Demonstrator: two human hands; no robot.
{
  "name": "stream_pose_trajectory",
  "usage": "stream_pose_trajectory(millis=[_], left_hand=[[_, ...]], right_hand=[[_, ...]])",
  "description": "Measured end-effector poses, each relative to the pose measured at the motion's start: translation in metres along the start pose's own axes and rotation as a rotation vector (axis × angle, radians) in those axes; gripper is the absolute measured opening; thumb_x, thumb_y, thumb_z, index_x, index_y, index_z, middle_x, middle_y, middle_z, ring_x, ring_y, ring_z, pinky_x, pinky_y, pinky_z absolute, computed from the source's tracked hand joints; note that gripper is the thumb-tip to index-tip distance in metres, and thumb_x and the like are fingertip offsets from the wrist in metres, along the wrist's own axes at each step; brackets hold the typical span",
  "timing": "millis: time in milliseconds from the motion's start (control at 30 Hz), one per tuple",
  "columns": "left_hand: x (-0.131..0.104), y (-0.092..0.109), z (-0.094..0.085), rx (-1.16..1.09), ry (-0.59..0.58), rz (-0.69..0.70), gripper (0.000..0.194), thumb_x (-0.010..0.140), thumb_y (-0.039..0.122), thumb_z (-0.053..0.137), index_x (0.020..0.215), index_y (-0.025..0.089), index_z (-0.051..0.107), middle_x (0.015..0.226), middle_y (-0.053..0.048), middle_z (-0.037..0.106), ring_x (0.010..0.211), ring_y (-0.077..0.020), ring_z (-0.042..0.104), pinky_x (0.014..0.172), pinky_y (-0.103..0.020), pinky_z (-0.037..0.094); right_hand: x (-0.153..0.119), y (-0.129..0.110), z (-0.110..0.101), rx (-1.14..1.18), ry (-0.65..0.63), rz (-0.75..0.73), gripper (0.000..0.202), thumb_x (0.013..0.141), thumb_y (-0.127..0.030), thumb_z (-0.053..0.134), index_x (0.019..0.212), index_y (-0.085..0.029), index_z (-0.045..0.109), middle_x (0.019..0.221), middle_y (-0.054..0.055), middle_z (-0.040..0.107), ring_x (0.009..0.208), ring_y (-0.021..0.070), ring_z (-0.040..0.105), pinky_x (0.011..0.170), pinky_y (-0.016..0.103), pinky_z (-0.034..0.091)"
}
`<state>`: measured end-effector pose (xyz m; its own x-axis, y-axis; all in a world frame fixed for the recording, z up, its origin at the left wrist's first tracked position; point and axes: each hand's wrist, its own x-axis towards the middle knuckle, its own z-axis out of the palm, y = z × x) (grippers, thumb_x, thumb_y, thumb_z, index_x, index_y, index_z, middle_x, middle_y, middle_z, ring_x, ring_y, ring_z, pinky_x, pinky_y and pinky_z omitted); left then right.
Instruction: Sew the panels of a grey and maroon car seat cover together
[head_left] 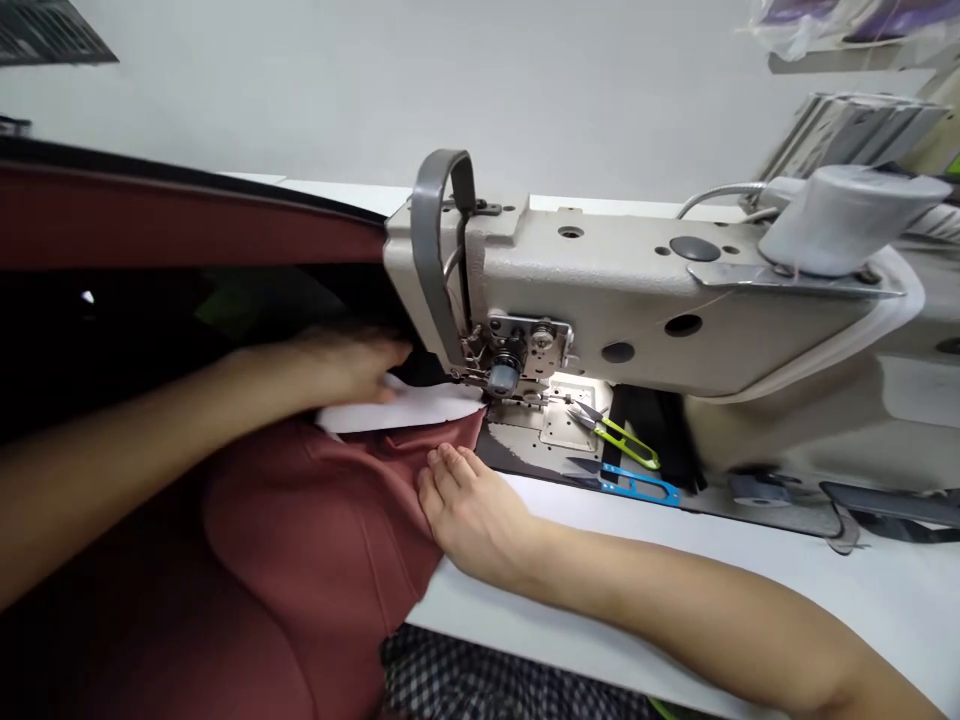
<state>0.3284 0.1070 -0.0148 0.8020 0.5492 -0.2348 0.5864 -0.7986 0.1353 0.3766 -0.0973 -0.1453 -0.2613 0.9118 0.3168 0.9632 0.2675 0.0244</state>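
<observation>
A piece of maroon fabric [322,540] spreads across the left of the table and runs up to the sewing machine [615,290]. My right hand [476,515] grips the fabric's edge just in front of the needle area, fingers curled over it. Along the top of the fabric lies a white strip [397,408]. My left hand [337,368] reaches to the far side of that strip, close to the machine head; its fingers are smeared by motion. The grey presser mechanism [504,372] sits over the strip's right end.
Yellow-green thread snips [626,442] and blue thread snips [641,485] lie right of the needle plate [566,425]. A white thread cone [847,220] stands on the machine arm. Black material [649,430] lies beneath the arm. Checked cloth [487,680] shows below the table edge.
</observation>
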Motion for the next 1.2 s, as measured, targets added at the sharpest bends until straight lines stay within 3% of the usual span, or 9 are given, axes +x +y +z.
stream_pose_trajectory(millis=[67, 167, 267, 367, 533, 733, 900, 1067, 1200], left_hand=[[-0.018, 0.014, 0.007, 0.214, -0.014, 0.161, 0.037, 0.064, 0.013, 0.071, 0.101, 0.011, 0.069, 0.104, -0.009, 0.065, 0.106, -0.033, 0.058, 0.099, -0.052, 0.043], [-0.038, 0.034, 0.033, 0.38, -0.044, 0.491, 0.05, 0.072, 0.014, 0.065, 0.122, 0.018, 0.062, 0.114, -0.011, 0.064, 0.109, -0.0333, 0.058, 0.096, -0.047, 0.046], [-0.034, 0.041, 0.06, 0.384, 0.042, 0.583, 0.049, 0.076, 0.008, 0.055, 0.124, 0.016, 0.06, 0.117, -0.013, 0.063, 0.109, -0.0317, 0.058, 0.095, -0.045, 0.046], [-0.023, 0.039, 0.075, 0.435, 0.111, 0.566, 0.038, 0.082, 0.011, 0.051, 0.118, 0.016, 0.063, 0.121, -0.014, 0.061, 0.109, -0.0327, 0.056, 0.092, -0.047, 0.046], [-0.024, 0.035, 0.08, 0.434, 0.208, 0.463, 0.037, 0.085, 0.008, 0.049, 0.116, 0.021, 0.064, 0.117, -0.011, 0.062, 0.108, -0.0321, 0.053, 0.081, -0.043, 0.048], [-0.018, 0.031, 0.08, 0.344, 0.111, 0.465, 0.029, 0.081, 0.017, 0.062, 0.11, 0.019, 0.066, 0.119, -0.015, 0.059, 0.112, -0.0336, 0.053, 0.08, -0.043, 0.053], [-0.009, 0.036, 0.082, 0.36, 0.027, 0.431, 0.04, 0.075, 0.005, 0.054, 0.112, 0.016, 0.063, 0.122, -0.017, 0.057, 0.113, -0.0343, 0.054, 0.069, -0.037, 0.056], [-0.002, 0.042, 0.088, 0.384, 0.141, 0.329, 0.023, 0.089, 0.016, 0.046, 0.103, 0.017, 0.065, 0.103, -0.016, 0.063, 0.108, -0.0365, 0.058, 0.065, -0.039, 0.055], [-0.003, 0.037, 0.082, 0.396, 0.059, 0.358, 0.025, 0.085, 0.019, 0.063, 0.11, 0.02, 0.065, 0.103, -0.013, 0.064, 0.103, -0.0345, 0.061, 0.063, -0.035, 0.052]], right_hand=[[0.001, 0.003, -0.002, 0.026, 0.015, -0.013, 0.041, 0.096, -0.017, 0.044, 0.126, 0.009, 0.054, 0.129, 0.032, 0.057, 0.122, 0.035, 0.056, 0.106, 0.048, 0.044], [0.003, 0.008, -0.004, 0.053, 0.009, -0.045, 0.034, 0.096, -0.015, 0.042, 0.118, 0.005, 0.059, 0.118, 0.027, 0.064, 0.113, 0.0313, 0.059, 0.106, 0.048, 0.044], [0.001, 0.01, -0.004, 0.034, 0.015, -0.053, 0.033, 0.095, -0.016, 0.042, 0.115, 0.003, 0.062, 0.113, 0.023, 0.067, 0.11, 0.0315, 0.06, 0.104, 0.048, 0.045], [-0.002, 0.01, -0.004, 0.038, 0.016, -0.051, 0.037, 0.095, -0.017, 0.044, 0.12, 0.006, 0.06, 0.12, 0.026, 0.064, 0.116, 0.0337, 0.058, 0.103, 0.048, 0.047], [-0.007, 0.013, -0.008, 0.1, -0.009, -0.047, 0.04, 0.096, -0.014, 0.039, 0.124, 0.01, 0.056, 0.124, 0.031, 0.061, 0.12, 0.034, 0.057, 0.102, 0.05, 0.048], [-0.013, 0.019, -0.011, 0.083, -0.002, -0.061, 0.038, 0.096, -0.016, 0.039, 0.12, 0.005, 0.059, 0.121, 0.026, 0.063, 0.118, 0.0309, 0.058, 0.104, 0.044, 0.047], [-0.015, 0.022, -0.01, 0.118, 0.029, -0.052, 0.035, 0.095, -0.016, 0.042, 0.116, 0.005, 0.061, 0.118, 0.025, 0.065, 0.118, 0.0319, 0.058, 0.102, 0.041, 0.048], [-0.014, 0.021, -0.011, 0.114, -0.013, -0.07, 0.032, 0.094, -0.016, 0.044, 0.112, 0.004, 0.062, 0.115, 0.026, 0.066, 0.115, 0.0321, 0.059, 0.101, 0.043, 0.048], [-0.013, 0.02, -0.012, 0.123, -0.01, -0.051, 0.031, 0.094, -0.016, 0.044, 0.111, 0.002, 0.062, 0.115, 0.025, 0.066, 0.113, 0.0316, 0.06, 0.099, 0.044, 0.05]])
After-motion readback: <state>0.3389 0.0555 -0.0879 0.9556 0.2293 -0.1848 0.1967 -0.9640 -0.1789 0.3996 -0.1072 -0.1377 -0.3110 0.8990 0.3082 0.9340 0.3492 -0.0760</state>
